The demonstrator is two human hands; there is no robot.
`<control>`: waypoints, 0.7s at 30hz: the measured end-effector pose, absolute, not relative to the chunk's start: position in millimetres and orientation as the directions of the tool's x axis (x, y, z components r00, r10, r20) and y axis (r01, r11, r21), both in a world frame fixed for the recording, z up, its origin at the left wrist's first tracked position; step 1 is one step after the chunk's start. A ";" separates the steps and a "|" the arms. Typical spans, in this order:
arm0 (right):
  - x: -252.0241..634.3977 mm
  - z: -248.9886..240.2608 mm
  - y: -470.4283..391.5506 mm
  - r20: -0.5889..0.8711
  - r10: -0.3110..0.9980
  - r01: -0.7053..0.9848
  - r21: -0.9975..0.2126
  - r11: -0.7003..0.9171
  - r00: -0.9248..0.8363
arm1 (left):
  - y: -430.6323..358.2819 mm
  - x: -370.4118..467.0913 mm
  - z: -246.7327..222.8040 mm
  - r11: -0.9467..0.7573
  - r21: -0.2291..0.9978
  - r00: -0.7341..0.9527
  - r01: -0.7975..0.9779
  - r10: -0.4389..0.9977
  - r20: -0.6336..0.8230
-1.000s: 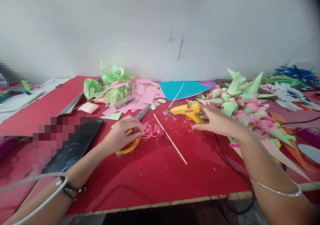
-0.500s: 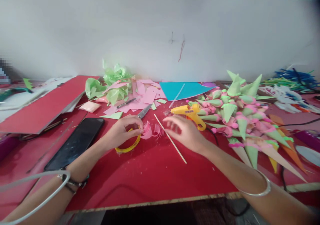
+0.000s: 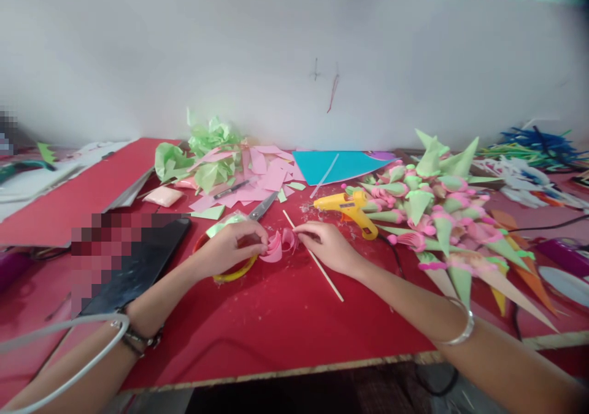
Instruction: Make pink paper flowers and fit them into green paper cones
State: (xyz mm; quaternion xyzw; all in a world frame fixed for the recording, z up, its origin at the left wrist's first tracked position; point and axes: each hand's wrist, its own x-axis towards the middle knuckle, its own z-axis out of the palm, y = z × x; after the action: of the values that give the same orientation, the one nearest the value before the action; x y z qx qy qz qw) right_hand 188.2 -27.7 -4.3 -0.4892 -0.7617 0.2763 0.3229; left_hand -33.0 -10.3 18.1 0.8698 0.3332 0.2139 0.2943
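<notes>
While a yellow glue gun [image 3: 346, 205] lies nearby, both hands [image 3: 233, 246] [image 3: 329, 248] pinch the curled pink piece [image 3: 273, 249] between them

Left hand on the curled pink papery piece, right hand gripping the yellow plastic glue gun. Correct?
Not gripped: the head view shows the yellow plastic glue gun lying on the red tabletop beyond the right hand. Left hand is on the curled pink piece.
</notes>
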 end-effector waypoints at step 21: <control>189.6 -2.0 -24.4 0.134 0.912 0.467 -0.824 0.321 -0.389 | -10.6 -28.9 16.4 -0.650 0.574 0.740 0.499 0.664 0.109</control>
State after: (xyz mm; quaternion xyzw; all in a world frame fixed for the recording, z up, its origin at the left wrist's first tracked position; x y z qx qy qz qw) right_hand 189.6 -24.4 -2.0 -0.4585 -0.7516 0.3598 0.3089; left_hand -28.9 -10.6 16.4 0.8946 0.3249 0.1566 0.2639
